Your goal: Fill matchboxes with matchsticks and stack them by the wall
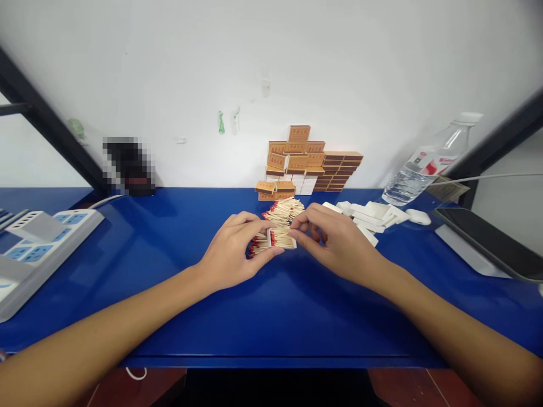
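Note:
A small white matchbox tray [283,240] with red-headed matches in it is held between the thumb and fingers of my left hand [233,246]. My right hand [328,232] is at the tray's right end, thumb and index finger pinched together; whatever lies between those fingertips is too small to make out. A pile of loose matches [285,210] lies just behind the tray, and more loose matches [257,245] show beside my left fingers. To the right of my right hand lie several white trays [373,213] in a heap.
Orange matchboxes [299,158] stand stacked against the wall. On the right are a tilted water bottle [428,161], a white earphone case [418,216] and a black phone [494,240]. A power strip [42,249] lies at left on the blue table [275,322].

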`<state>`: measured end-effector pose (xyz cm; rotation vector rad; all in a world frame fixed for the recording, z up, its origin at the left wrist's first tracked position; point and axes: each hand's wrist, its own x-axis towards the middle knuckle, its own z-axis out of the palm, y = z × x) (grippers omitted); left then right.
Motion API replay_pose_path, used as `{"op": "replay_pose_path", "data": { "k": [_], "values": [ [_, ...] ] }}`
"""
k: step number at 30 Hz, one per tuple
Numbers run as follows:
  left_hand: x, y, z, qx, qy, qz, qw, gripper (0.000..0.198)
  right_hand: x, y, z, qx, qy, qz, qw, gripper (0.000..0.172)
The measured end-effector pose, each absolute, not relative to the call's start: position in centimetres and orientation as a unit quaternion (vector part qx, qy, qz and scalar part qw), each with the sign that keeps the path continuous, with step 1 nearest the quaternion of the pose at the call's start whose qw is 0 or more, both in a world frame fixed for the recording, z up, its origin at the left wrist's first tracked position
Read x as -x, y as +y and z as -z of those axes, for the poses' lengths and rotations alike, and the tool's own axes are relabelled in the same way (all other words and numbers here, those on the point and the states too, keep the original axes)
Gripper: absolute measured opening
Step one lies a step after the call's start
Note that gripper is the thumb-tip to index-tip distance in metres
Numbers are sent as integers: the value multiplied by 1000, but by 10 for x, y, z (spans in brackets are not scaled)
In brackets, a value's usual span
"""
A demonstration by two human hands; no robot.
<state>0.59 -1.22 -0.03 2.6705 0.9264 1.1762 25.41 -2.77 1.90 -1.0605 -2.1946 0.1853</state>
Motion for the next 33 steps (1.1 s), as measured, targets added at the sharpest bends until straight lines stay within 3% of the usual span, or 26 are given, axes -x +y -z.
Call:
{"op": "replay_pose_path", "data": {
  "k": [19,33],
  "values": [
    [-6,-11,3,-878,288,-381,37,37,-253,-29,-19,376,-865,-90,319,7],
    [-6,-9,2,-874,292,-387,38,36,-246,-27,-12,370,-843,-66,384,5]
  ]
}}
